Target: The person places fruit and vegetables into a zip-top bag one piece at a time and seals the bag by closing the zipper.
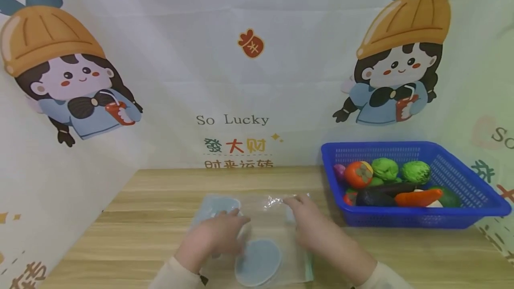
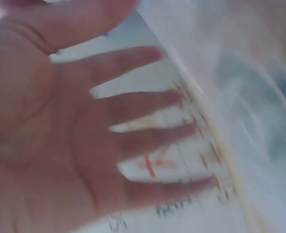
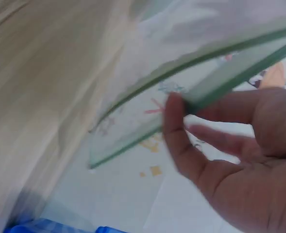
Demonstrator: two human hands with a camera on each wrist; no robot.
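Observation:
A clear plastic zip bag (image 1: pixel 271 224) with pale blue oval patches (image 1: pixel 258 263) lies at the front middle of the table. My right hand (image 1: pixel 315 224) is at the bag's right side. In the right wrist view, its thumb and fingers pinch a green zip strip (image 3: pixel 242 75) at the bag's mouth, and the two strips stand apart there. Over the bag's left part, my left hand (image 1: pixel 218 233) reaches in from the front, blurred in the head view. The left wrist view shows its fingers (image 2: pixel 133 107) spread and straight, their tips right at the bag's edge.
A blue plastic basket (image 1: pixel 401 211) stands at the right of the wooden table (image 1: pixel 132 231). Inside are a persimmon (image 1: pixel 357 175), a carrot (image 1: pixel 419 197), a dark eggplant (image 1: pixel 373 198), green cabbages (image 1: pixel 384 169) and other produce. Printed white cloth (image 1: pixel 172 57) hangs behind the table.

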